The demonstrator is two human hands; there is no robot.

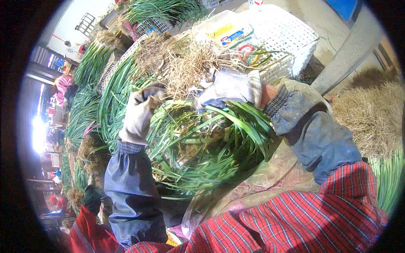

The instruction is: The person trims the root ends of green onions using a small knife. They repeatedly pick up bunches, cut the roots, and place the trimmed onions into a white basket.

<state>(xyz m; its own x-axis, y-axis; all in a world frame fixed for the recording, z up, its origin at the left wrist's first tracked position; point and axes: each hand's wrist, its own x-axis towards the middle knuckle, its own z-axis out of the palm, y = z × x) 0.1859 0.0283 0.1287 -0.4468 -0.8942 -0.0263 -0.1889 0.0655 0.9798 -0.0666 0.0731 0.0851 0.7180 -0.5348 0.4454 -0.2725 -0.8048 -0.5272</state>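
Note:
My left hand (142, 110), in a whitish work glove, is at the left edge of the dry root ends, its fingers curled. Whether it grips any strands cannot be told. In a soiled white glove with blue patches, my right hand (232, 88) is closed around a bunch of green onions (243, 123), whose leaves hang down below the palm. Pale, stringy roots (193, 63) lie just beyond both hands. Under them spreads a heap of loose green leaves and trimmings (190, 148).
Beyond the roots stand a white perforated plastic crate (284, 28) and a clear tub (218, 28), with red-handled scissors (245, 52) nearby. Bundled green onions (91, 63) line the left; another root-topped bundle (373, 117) stands right. A co-worker's dark-gloved hand (91, 199) shows at lower left.

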